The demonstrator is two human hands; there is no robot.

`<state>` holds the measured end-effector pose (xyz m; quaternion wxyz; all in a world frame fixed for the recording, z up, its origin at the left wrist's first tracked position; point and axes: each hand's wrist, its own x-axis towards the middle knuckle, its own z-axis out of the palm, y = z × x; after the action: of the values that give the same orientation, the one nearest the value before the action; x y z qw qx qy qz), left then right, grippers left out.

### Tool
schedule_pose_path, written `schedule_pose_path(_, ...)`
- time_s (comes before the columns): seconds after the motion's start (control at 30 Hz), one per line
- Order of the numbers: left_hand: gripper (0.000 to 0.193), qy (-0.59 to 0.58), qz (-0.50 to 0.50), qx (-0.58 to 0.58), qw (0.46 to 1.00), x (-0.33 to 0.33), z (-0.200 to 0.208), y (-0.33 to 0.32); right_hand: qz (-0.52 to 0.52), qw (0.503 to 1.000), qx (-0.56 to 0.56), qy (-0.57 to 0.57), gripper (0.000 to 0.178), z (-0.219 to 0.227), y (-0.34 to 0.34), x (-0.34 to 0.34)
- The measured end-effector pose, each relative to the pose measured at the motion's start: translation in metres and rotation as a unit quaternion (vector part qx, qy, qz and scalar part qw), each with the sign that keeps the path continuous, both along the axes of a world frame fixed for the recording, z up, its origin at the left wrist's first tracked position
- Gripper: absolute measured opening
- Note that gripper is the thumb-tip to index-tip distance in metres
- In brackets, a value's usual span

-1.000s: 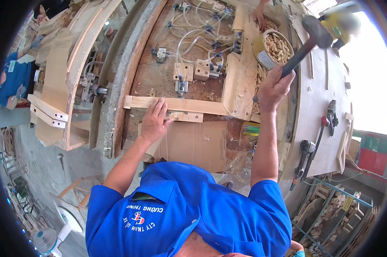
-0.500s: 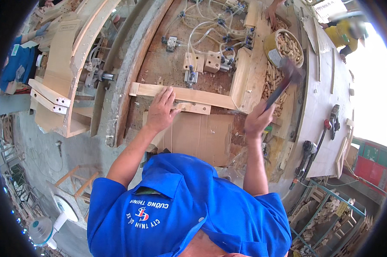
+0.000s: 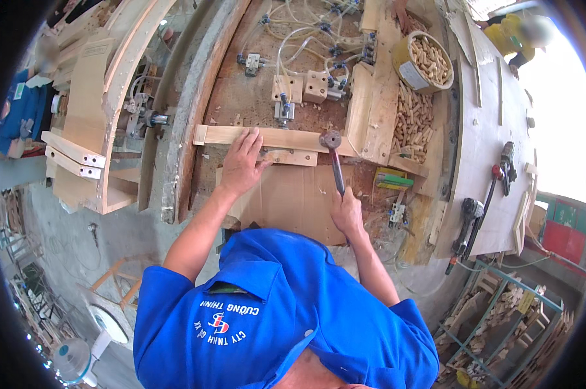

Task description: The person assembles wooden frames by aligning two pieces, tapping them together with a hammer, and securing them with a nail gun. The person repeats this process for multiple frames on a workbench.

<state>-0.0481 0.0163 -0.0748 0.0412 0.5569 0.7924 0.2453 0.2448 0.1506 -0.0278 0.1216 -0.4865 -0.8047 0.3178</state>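
Observation:
My left hand lies flat across a pale wooden strip, fingers stretched out and thumb by a shorter wooden block on its near side. My right hand is wrapped round the handle of a hammer. The hammer's head is over the right part of the strip; whether it touches the wood I cannot tell. At the strip's right end, an angled wooden piece runs away from me. Beyond the strip stands a pneumatic clamp with wooden blocks and clear hoses.
A bucket of dowels stands at the far right, with loose dowels below it. Cardboard lies nearest me. A power tool rests on the right-hand board. Other people work at the far left and far right.
My right hand has swung the hammer left and down, from beside the dowel bucket to over the strip. My left hand stays on the strip.

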Motion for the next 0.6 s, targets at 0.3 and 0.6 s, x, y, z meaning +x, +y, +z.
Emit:
schedule_pose_path(0.3, 0.071, 0.003, -0.014, -0.004, 1.0, 0.004, 0.001, 0.0, 0.001, 0.993, -0.088, -0.084, 0.035, -0.008, 0.004, 0.0)
schedule_pose_path(0.6, 0.073, 0.009, 0.01, -0.009, 1.0, 0.005, 0.003, -0.002, -0.1, 0.98, 0.152, -0.079, 0.032, 0.023, 0.167, -0.05)
